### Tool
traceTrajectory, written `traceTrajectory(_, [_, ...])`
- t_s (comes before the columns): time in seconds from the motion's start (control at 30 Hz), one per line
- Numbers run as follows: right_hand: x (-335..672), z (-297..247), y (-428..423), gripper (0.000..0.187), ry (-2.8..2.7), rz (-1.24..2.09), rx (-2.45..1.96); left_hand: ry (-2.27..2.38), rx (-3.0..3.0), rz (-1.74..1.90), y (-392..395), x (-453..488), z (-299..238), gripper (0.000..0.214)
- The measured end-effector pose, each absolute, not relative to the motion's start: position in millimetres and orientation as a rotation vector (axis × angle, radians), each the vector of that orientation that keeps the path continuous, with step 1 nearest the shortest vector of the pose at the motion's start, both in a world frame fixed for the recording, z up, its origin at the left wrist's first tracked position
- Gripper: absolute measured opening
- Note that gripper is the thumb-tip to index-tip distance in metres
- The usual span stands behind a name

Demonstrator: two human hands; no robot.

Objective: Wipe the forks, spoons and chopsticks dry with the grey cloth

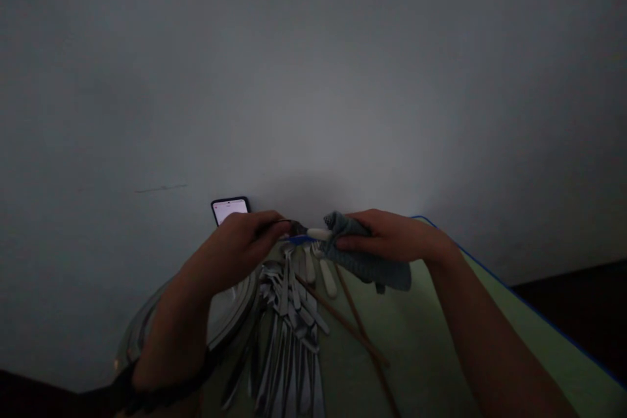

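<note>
1. This looks like a kitchen or dining corner of a home, dimly lit.
2. A heap of steel cutlery (289, 333) lies spread on the green, blue-edged worktop (431, 339), with wooden chopsticks (353, 326) beside it.
3. A round metal plate (230, 313) sits just left of the cutlery.
4. A grey cloth (367, 264) is wrapped round a white-handled utensil (318, 233).
5. A phone (230, 209), its screen lit, leans on the bare, plain wall (313, 78) behind.

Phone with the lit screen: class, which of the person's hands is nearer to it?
Left. The left hand, gripping a utensil, sits just beside the phone, at its lower right; the right hand, clutching a grey cloth, is farther off to the right.
</note>
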State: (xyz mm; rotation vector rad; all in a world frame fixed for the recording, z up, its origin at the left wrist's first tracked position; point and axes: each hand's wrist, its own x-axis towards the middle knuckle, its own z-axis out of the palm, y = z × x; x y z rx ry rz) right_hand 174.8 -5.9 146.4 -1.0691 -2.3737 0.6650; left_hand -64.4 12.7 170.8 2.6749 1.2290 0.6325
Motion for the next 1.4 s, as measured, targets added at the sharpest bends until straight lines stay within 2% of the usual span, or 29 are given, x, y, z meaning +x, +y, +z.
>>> traceTrajectory(0.1, [176.4,147.6,-7.3,0.026,-2.312,0.716,-1.034,1.28,2.518,0.821,12.0,-67.5,173.4,0.028])
traceTrajectory(0.23, [169.4,145.8,-6.7,0.024,-2.207,0.773,-0.925,1.221,2.054,1.248,10.4,-52.6,167.5,0.029])
traceTrajectory(0.4, [159.6,143.7,-4.5,0.029,-2.135,0.694,-0.883,0.934,1.771,1.226,12.7,-29.4,154.0,0.024])
traceTrajectory(0.57, [159.9,138.0,3.4,0.029,-2.043,0.627,-0.96,1.007,1.684,1.434,18.5,-26.4,151.1,0.028])
traceTrajectory(0.67, [163.9,131.5,14.1,0.026,-1.705,0.715,-0.909,1.028,1.546,1.58,17.0,-31.5,156.5,0.034])
traceTrajectory(0.83, [168.3,126.2,28.9,0.029,-0.952,1.254,-0.563,1.031,1.53,1.471,5.6,-35.9,168.7,0.033])
traceTrajectory(0.93, [169.4,126.8,33.3,0.033,-0.714,1.433,-0.472,1.064,1.572,1.384,2.4,-35.6,170.4,0.031])
traceTrajectory(1.07, [168.1,122.7,40.3,0.028,-0.542,1.491,-0.577,1.017,1.741,1.053,2.2,-38.4,164.9,0.005])
traceTrajectory(1.17, [164.1,114.8,47.9,0.02,-0.547,1.534,-0.602,1.003,1.931,0.869,-1.0,-40.8,162.3,0.021])
traceTrajectory(1.27, [160.4,106.9,55.4,0.015,-0.545,1.469,-0.655,0.915,2.023,0.758,-5.5,-40.4,164.6,0.028])
traceTrajectory(1.4, [157.4,104.7,57.5,0.023,-0.67,1.386,-0.69,0.999,2.106,0.639,-5.8,-34.1,168.3,0.032])
